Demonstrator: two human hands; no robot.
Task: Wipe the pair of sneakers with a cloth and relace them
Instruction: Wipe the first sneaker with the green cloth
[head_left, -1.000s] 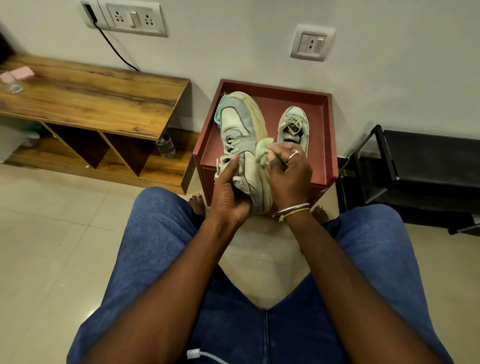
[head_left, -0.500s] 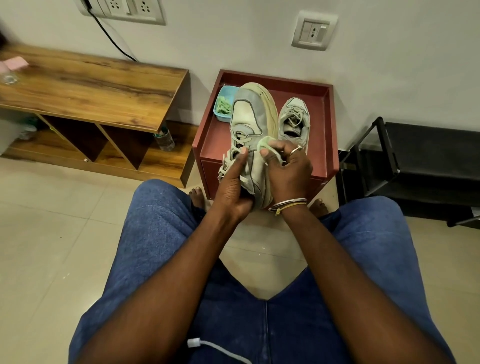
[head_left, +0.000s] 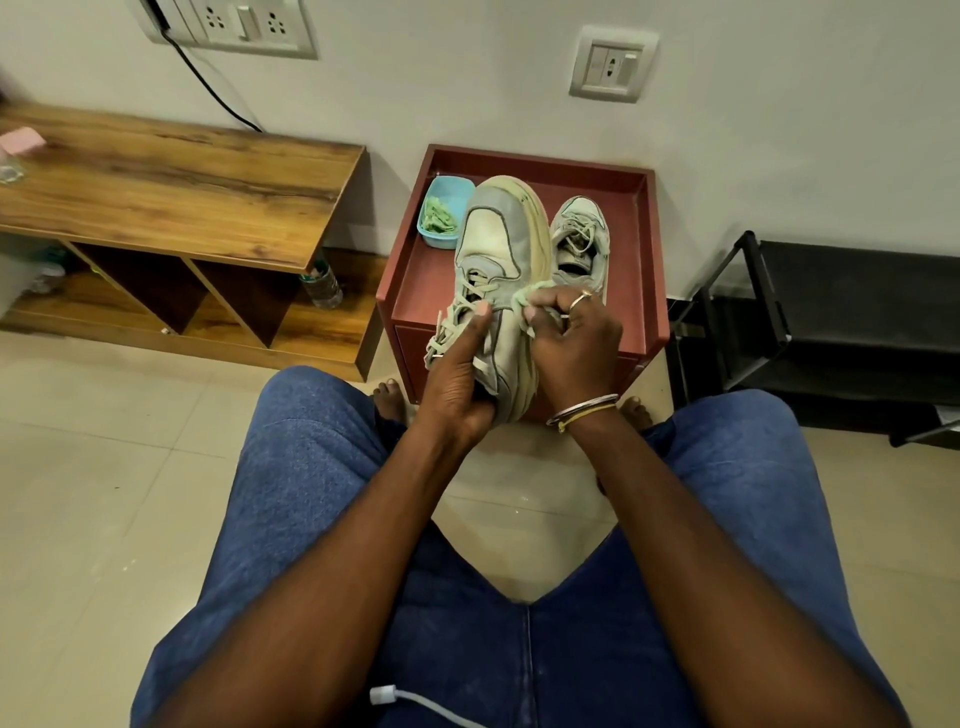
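Nearest you, a white cable plug (head_left: 383, 695) lies on your blue denim lap (head_left: 291, 493). Past your knees, your left hand (head_left: 457, 382) grips the heel end of a worn off-white lace-up sneaker (head_left: 501, 249), thumb stretched up along its loose laces. The shoe is tilted onto its side, toe pointing away from you, raised above the front edge of the low dark-red bench with a raised rim (head_left: 431, 283). Your right hand (head_left: 574, 348) is curled round a crumpled pale green cloth (head_left: 525, 300) and holds it against the sneaker's side panel, just above the sole. Beyond, the second off-white sneaker (head_left: 581, 241) stands upright on the bench, just right of the held one. A small light-blue plastic tub (head_left: 442, 214) with green scraps inside sits at the bench's far left. A low wooden shelf unit (head_left: 182, 182) stands to the left against the wall.
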